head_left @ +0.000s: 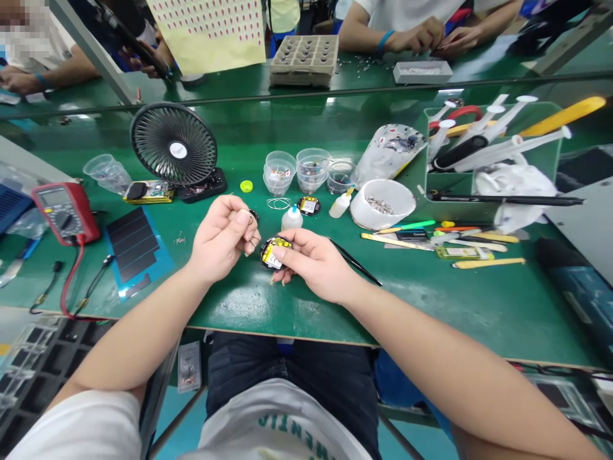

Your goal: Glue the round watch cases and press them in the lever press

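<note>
Well, from the head camera, the left hand and the right hand are working close together above the green bench. The left grip is closed in a pinch, thumb against fingers, on a small dark ring, which is partly hidden and too small to tell more about. The right grip is clenched on a round black module with a yellow label; this module is between both hands, and I cannot tell if it touches the bench. Just beside the right hand lie black tweezers, and a small white dropper bottle stands near its fingers. Behind them are a second round module, a thin coil of wire and a yellow cap. Farther back stand clear plastic cups with small parts, and a white bowl of screws. To the left are a red multimeter, a black desk fan and a black sheet on blue backing. To the right, a green tray holds syringes. At another bench beyond, a co-worker's hands work near small parts.
</note>
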The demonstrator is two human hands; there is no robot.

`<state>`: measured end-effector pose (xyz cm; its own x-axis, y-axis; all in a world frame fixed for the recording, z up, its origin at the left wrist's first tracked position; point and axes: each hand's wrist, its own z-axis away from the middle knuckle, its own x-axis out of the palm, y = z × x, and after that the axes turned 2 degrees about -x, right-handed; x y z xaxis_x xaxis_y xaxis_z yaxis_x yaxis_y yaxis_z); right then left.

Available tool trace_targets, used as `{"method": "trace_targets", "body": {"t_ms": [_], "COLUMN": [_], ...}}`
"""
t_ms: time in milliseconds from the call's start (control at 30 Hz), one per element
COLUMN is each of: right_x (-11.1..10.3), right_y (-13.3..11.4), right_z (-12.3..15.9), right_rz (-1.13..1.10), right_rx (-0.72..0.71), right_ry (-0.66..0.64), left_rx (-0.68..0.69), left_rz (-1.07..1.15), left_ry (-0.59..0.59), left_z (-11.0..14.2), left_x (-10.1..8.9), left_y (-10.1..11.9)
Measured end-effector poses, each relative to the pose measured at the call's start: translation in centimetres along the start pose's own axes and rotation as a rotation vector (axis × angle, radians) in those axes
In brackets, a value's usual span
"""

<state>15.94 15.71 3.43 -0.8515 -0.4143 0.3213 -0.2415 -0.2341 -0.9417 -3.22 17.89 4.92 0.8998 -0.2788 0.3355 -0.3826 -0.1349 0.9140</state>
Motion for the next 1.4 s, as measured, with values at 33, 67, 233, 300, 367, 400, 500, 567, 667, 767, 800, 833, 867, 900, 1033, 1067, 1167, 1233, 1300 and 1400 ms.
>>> {"method": "trace_targets", "body": {"t_ms": [33,67,233,300,367,400,500,567,667,767,800,833,867,900,1033,1067,1167,1233,1300,1400], "right_x": [0.0,0.1,0.4,0.4,0.3,0.3,0.0,-0.1,-0.1,0.1,0.1,0.1,0.1,0.1,-0.2,-0.3,-0.4,-0.3,-0.2,-0.1], "right_y": [0.0,0.0,-0.1,-0.3,-0.5,-0.5,-0.5,-0.5,-0.5,-0.5,-0.6,-0.6,-0.6,-0.7,-0.8,-0.8,-0.7,-0.7,-0.6,-0.6], "right_z": [0.1,0.2,0.5,0.5,0.5,0.5,0.4,0.4,0.4,0.4,0.4,0.4,0.4,0.4,0.3,0.3,0.2,0.1,0.1,0.1], "right_rz": [0.006,0.013,0.018,0.014,0.024,0.032,0.052,0.057,0.056,0.059,0.06,0.058,0.055,0.049,0.026,0.019,-0.014,-0.037,-0.047,-0.03], "right_rx": [-0.006,-0.012,-0.038,-0.051,-0.078,-0.096,-0.14,-0.155,-0.161,-0.147,-0.143,-0.139,-0.136,-0.133,-0.113,-0.107,-0.097,-0.098,-0.1,-0.105], "right_ry": [-0.006,-0.014,-0.042,-0.034,0.004,0.033,0.113,0.141,0.166,0.168,0.161,0.153,0.147,0.143,0.165,0.176,0.198,0.207,0.215,0.224], "left_rx": [0.007,0.012,-0.016,-0.033,-0.038,-0.037,0.002,0.057,0.133,0.197,0.226,0.259,0.289,0.317,0.371,0.366,0.306,0.254,0.194,0.113], "left_rz": [0.016,0.029,0.095,0.111,0.055,-0.016,-0.368,-0.608,-0.826,-0.894,-0.897,-0.895,-0.892,-0.887,-0.801,-0.745,-0.517,-0.355,-0.23,-0.134], "left_ry": [0.0,0.001,0.067,0.089,0.082,0.066,-0.037,-0.147,-0.265,-0.283,-0.279,-0.271,-0.259,-0.24,-0.133,-0.119,-0.112,-0.103,-0.075,-0.024], "left_z": [0.0,0.0,0.0,0.0,0.0,0.0,0.1,0.2,0.2,0.3,0.3,0.4,0.4,0.4,0.3,0.3,0.4,0.6,0.7,0.7], "left_x": [0.1,0.2,0.5,0.3,-0.1,-0.3,-1.0,-1.2,-1.4,-1.4,-1.4,-1.4,-1.5,-1.5,-1.8,-1.8,-1.6,-1.3,-0.9,-0.3], "left_y": [0.1,0.1,0.5,0.5,0.3,0.2,0.2,0.5,1.0,1.0,0.8,0.7,0.5,0.3,-0.3,-0.4,-0.6,-0.7,-0.6,0.0]}}
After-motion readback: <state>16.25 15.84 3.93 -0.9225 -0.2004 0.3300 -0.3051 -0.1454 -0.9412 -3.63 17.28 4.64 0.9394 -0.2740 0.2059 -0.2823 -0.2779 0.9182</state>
